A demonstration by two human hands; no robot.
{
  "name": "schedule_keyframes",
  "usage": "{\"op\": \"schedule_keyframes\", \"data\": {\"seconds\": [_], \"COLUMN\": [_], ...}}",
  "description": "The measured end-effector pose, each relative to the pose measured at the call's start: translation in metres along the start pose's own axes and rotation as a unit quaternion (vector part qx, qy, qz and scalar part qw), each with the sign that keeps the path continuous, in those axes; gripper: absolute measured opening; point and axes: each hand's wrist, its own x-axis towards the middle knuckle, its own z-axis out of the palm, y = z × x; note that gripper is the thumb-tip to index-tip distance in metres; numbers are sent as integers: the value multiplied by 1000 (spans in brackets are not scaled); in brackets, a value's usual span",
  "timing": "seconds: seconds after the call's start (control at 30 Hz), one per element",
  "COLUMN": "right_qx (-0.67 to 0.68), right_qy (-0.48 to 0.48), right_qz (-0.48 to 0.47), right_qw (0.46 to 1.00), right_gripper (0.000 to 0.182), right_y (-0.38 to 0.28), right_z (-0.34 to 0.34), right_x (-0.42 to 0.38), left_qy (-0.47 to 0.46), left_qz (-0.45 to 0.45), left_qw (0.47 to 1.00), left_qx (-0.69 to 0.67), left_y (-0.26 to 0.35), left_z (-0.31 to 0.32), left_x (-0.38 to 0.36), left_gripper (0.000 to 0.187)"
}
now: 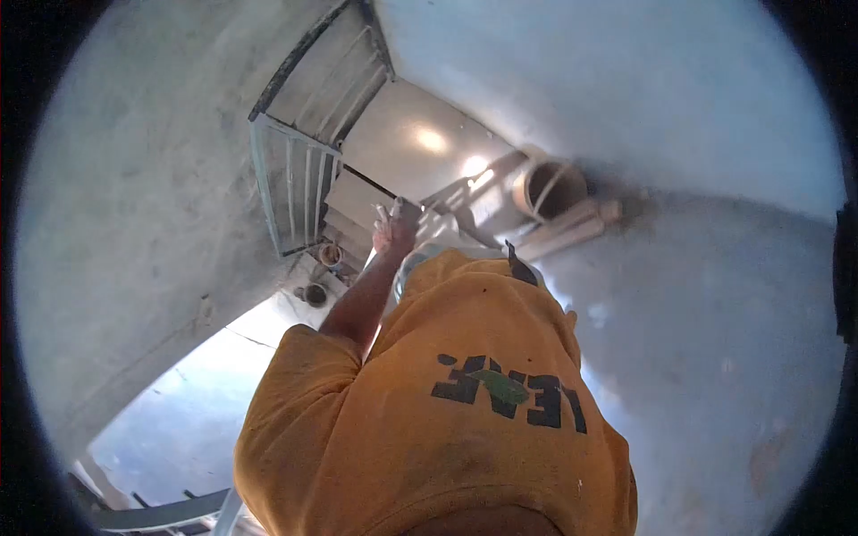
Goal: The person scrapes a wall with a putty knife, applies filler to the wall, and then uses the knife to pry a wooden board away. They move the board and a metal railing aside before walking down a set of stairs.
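Note:
My left arm reaches forward past the front of my orange shirt (483, 384), which has dark lettering and a green mark. Beyond the shirt, my left hand (390, 230) is raised, its fingers smeared with something whitish. Against the fingers is a small grey-brown blocky thing (409, 213); blur hides its kind, and the hand seems closed on it. My right arm and hand are hidden behind the shirt or out of view. A pale rounded thing (413, 266) shows partly at the shirt's far edge.
Steps (353, 201) descend beside a metal railing (295, 183). A large bucket (556, 188) stands near planks (563, 230) at the wall's foot. Lower left are a dark bucket (315, 295) and a brownish pot (331, 255). Smooth grey walls (706, 357) rise on both sides.

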Motion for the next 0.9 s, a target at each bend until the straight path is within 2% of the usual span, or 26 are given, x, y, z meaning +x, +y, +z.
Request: {"op": "schedule_keyframes", "data": {"seconds": [0.03, 0.07, 0.13, 0.2, 0.23, 0.27, 0.3, 0.37, 0.4, 0.47, 0.5, 0.53, 0.6, 0.63, 0.67, 0.7, 0.73, 0.77, 0.8, 0.83, 0.9], "right_qx": [-10, -25, -61, -93, -104, -222, -223, -280, -291, -308, -410, -416, -486, -484, -444, -397, -399, -416, -431, -434, -416], "right_qy": [-17, -34, -71, -106, -117, -97, -106, -132, -152, -212, -204, -220, -264, -283, -307, -319, -325, -349, -376, -391, -421], "right_qz": [-22, -46, -62, -44, -41, -175, -194, -352, -366, -257, -310, -321, -557, -554, -445, -336, -354, -399, -441, -455, -423], "right_qw": [1000, 998, 994, 989, 987, 954, 949, 883, 871, 891, 834, 822, 620, 615, 715, 792, 781, 739, 692, 672, 686], "right_gripper": [30, 30, 29, 29, 29, 34, 34, 38, 38, 31, 33, 33, 35, 35, 35, 36, 36, 37, 38, 38, 39], "right_y": [-24, -44, -69, -9, -76, -156, -184, -236, -250, -271, -300, -314, -320, -334, -358, -385, -402, -409, -419, -432, -433], "right_z": [13, 19, 17, -19, -12, 23, 33, 47, 56, 88, 114, 139, 165, 185, 199, 211, 225, 242, 253, 266, 286], "right_x": [45, 92, 144, 187, 199, 192, 220, 287, 331, 421, 442, 476, 556, 549, 524, 505, 497, 494, 493, 496, 505], "left_qy": [47, 55, 79, 40, -8, -41, -23, -18, -24, 12, 7, 16, 61, 87, 90, 79, 81, 98, 68, 31, 35], "left_qz": [25, 4, -87, -133, -130, -122, -73, -156, -213, -312, -294, -304, -367, -413, -448, -450, -451, -464, -480, -497, -518], "left_qw": [998, 998, 977, 968, 962, 953, 985, 943, 914, 889, 906, 899, 886, 862, 840, 842, 841, 827, 817, 804, 779], "left_qx": [42, 22, -176, -210, -241, -276, -155, -292, -343, -335, -303, -315, -276, -281, -292, -286, -287, -300, -313, -325, -352], "left_y": [4, 20, 36, 33, 29, 23, 1, -1, 8, 28, 34, 26, 39, 48, 52, 54, 54, 52, 54, 54, 43], "left_z": [21, 6, -15, 0, -4, -16, 50, 34, 10, -10, -22, -14, -6, -16, -20, -16, -18, -26, -33, -36, -26], "left_x": [32, 47, 41, 34, 38, 55, 81, 83, 76, 82, 88, 89, 96, 92, 89, 85, 93, 108, 108, 104, 115], "left_gripper": [78, 78, 77, 76, 75, 74, 74, 78, 79, 80, 82, 82, 79, 76, 74, 73, 73, 73, 72, 72, 71]}}
